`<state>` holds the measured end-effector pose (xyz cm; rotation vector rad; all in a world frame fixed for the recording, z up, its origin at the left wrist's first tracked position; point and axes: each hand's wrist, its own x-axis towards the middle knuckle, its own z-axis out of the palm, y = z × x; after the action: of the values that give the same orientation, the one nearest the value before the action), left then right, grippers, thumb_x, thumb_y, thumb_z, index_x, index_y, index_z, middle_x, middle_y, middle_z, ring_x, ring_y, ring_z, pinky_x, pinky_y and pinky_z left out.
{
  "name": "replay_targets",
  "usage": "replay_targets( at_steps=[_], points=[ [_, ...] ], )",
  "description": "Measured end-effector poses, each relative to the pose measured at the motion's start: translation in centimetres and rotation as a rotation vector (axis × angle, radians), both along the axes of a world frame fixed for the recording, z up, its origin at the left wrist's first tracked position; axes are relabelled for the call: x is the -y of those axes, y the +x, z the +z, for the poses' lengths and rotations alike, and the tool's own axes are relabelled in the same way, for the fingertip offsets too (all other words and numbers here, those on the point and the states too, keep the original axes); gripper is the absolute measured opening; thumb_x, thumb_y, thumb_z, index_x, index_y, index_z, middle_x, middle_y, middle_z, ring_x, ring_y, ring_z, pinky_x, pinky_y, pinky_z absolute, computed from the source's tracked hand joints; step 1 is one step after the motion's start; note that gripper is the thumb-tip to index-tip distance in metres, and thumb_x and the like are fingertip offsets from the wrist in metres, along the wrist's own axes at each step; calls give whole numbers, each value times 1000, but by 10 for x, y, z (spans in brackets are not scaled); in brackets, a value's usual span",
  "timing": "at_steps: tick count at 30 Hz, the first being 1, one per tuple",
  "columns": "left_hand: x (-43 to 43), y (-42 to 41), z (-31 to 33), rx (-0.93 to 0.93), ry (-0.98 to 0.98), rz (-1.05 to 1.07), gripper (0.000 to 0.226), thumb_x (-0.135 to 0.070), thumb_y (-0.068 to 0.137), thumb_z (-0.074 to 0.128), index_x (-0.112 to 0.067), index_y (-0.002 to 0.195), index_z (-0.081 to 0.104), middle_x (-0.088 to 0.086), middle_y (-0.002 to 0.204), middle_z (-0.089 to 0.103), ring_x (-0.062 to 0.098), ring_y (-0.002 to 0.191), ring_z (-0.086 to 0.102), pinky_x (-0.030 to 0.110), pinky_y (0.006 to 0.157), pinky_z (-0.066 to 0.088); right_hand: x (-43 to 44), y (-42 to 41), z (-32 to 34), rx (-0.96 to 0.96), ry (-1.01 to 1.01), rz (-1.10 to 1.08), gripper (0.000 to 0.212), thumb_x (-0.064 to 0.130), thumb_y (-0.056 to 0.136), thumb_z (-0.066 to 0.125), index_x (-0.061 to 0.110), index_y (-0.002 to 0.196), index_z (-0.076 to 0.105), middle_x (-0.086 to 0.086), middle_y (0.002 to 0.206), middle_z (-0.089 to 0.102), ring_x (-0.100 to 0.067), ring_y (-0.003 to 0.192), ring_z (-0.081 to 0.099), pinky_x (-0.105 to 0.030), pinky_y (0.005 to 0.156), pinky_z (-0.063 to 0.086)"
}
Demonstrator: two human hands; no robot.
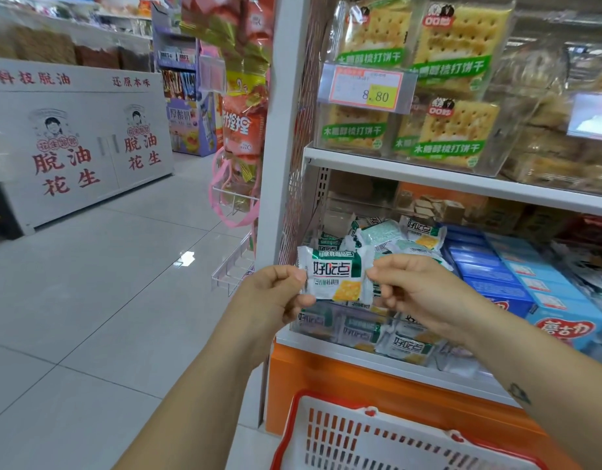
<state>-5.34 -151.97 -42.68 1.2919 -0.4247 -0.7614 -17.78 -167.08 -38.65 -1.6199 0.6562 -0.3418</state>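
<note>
Cracker packet pinched at either end, left hand and right hand, above the basket.

Left hand and right hand bare — small dark tattoo on right forearm.

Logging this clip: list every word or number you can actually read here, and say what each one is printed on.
"好吃点": packet pinched between left hand and right hand.
"8.80": price tag; its small print is blurred.
"木糖醇梳打饼干": green bands of the cracker packs.
"科技脱油", "还原本味", "脱油花生": white cabinet.
"厚酸奶": purple display.
Red lettering on the blue boxes: too stylised to read with certainty.
</note>
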Motion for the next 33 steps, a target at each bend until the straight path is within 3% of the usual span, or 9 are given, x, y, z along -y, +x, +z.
replay_targets(
  at_steps=[3, 6, 9, 11, 15, 21, 25, 29, 33],
  points=[
    [0, -7, 5, 27, -46, 14, 23, -30, 99, 47, -13, 97, 62, 0, 90, 75, 13, 84, 72, 25, 76, 57, -2, 0, 3, 73, 29, 25, 14, 16, 96, 50, 7, 96, 61, -10, 74, 71, -18, 65, 62, -28, 70, 52],
    [2, -9, 6, 47, -46, 31, 28, -37, 95, 52, -11, 91, 62, 3, 89, 75, 17, 84, 73, 31, 82, 58, -3, -1, 0, 64, -43, 30, 27, 29, 93, 52, 7, 100, 66, -10, 83, 73, -18, 75, 68, -30, 79, 54],
    [4, -12, 3, 245, 27, 92, 25, -30, 88, 65, -9, 75, 58, 2, 97, 74, 13, 83, 71, 35, 84, 57, -4, -3, -5, 43, -179, 0, 17, 26, 86, 62, 12, 87, 71, -3, 84, 74, -11, 74, 69, -24, 77, 54],
    [3, -12, 2, 347, 44, 129, 13, -24, 84, 70, -17, 85, 60, -9, 104, 68, 4, 81, 66, 25, 78, 55, -4, -4, -8, 67, -203, -14, 4, 18, 80, 69, 15, 83, 72, 1, 81, 74, -9, 73, 68, -20, 72, 53],
    [3, -10, 2, 376, -24, 92, 52, -12, 83, 71, -30, 125, 47, -22, 110, 54, 0, 94, 58, 7, 62, 49, -5, -6, -15, 116, -251, -37, 14, 6, 76, 74, 16, 82, 68, 9, 70, 68, -5, 68, 66, -14, 66, 50],
    [3, -10, -1, 378, -75, 34, 56, 2, 84, 67, -27, 129, 50, -18, 103, 58, -14, 80, 63, 7, 64, 49, -7, -6, -20, 171, -245, -56, 18, 1, 77, 73, 17, 81, 65, 9, 76, 67, -7, 68, 66, -14, 68, 51],
    [4, -11, 0, 395, -81, 45, 49, -3, 85, 67, -35, 119, 51, -16, 103, 55, -6, 82, 64, 6, 60, 48, -5, -5, -24, 172, -203, -62, 18, 0, 77, 72, 16, 82, 65, 7, 72, 66, -6, 66, 64, -16, 66, 51],
    [5, -12, 1, 431, -44, 52, 38, -16, 86, 68, -38, 113, 52, -14, 104, 52, 7, 92, 58, 5, 59, 48, -5, -4, -30, 179, 66, -61, 14, -4, 80, 66, 9, 85, 63, 1, 65, 64, -8, 59, 61, -20, 62, 51],
    [10, -12, 0, 326, -37, 69, 45, -16, 85, 69, -33, 122, 49, 1, 105, 60, 16, 94, 66, 29, 75, 58, -7, -8, -27, 136, -27, -67, 13, 2, 84, 66, 14, 89, 66, 4, 90, 68, -7, 70, 65, -21, 72, 52]
  ],
)
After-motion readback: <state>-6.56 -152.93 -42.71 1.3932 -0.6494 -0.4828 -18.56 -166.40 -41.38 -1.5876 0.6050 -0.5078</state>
